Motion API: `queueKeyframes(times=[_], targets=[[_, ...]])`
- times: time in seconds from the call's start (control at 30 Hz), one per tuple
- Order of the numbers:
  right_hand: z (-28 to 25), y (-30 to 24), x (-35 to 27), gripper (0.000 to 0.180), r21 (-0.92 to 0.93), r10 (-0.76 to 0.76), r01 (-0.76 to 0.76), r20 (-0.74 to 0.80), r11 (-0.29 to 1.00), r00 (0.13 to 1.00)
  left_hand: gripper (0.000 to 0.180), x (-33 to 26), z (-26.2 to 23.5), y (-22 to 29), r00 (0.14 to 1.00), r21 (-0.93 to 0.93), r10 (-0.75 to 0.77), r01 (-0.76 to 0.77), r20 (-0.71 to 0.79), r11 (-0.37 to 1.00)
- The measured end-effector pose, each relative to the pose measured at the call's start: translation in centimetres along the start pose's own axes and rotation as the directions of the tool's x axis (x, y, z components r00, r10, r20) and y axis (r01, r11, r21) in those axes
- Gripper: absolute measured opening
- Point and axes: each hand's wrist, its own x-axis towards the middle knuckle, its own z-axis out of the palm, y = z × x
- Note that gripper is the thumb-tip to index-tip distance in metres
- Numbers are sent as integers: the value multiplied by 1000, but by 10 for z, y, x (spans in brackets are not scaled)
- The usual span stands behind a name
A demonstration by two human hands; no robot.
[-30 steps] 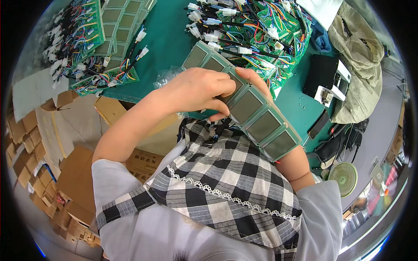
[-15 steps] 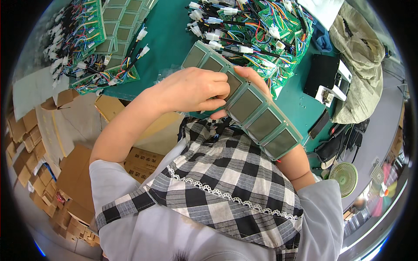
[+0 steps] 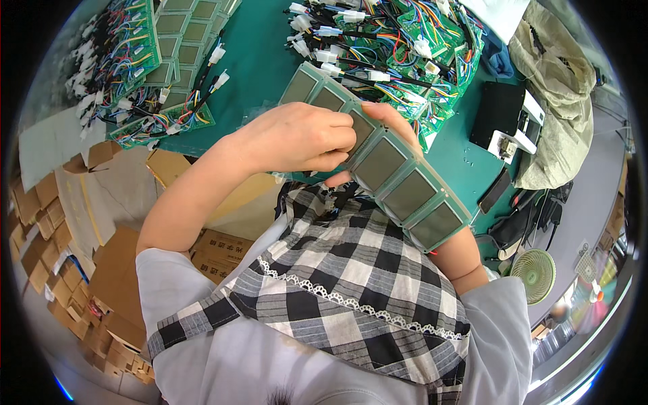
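Observation:
A long green circuit board (image 3: 440, 228) with a row of grey rectangular display screens lies slantwise in front of my apron. My right hand (image 3: 393, 121) grips it from behind and below. The thumb shows at the upper edge and one fingertip at the lower edge; the other fingers are hidden under the board. Over the board's left half is my left hand (image 3: 307, 138), its fingers curled together against one of the screens. What they pinch, if anything, is hidden.
A pile of wired circuit boards (image 3: 439, 47) with white connectors covers the back of the green table (image 3: 260, 40). More display boards (image 3: 181, 30) are stacked at the back left. To the right are a black-and-white device (image 3: 499, 111), a cloth bag (image 3: 557, 101) and a small fan (image 3: 533, 277).
The board's lower right end has tipped down very slightly. Both hands keep nearly the same places on it.

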Motion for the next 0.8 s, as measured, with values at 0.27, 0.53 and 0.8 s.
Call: queueKeyframes(times=[0.27, 0.53, 0.8], targets=[[-11, 2, 4, 53, 153, 39, -53, 93, 987, 995, 35, 7, -1, 7, 995, -98, -97, 99, 25, 990], [-13, 7, -4, 49, 52, -76, 73, 65, 996, 995, 31, 5, -3, 6, 989, -132, -126, 136, 80, 982], [-23, 2, 4, 46, 237, 56, -95, 164, 967, 985, 16, 1, -7, 6, 994, -97, -72, 80, 82, 992]])
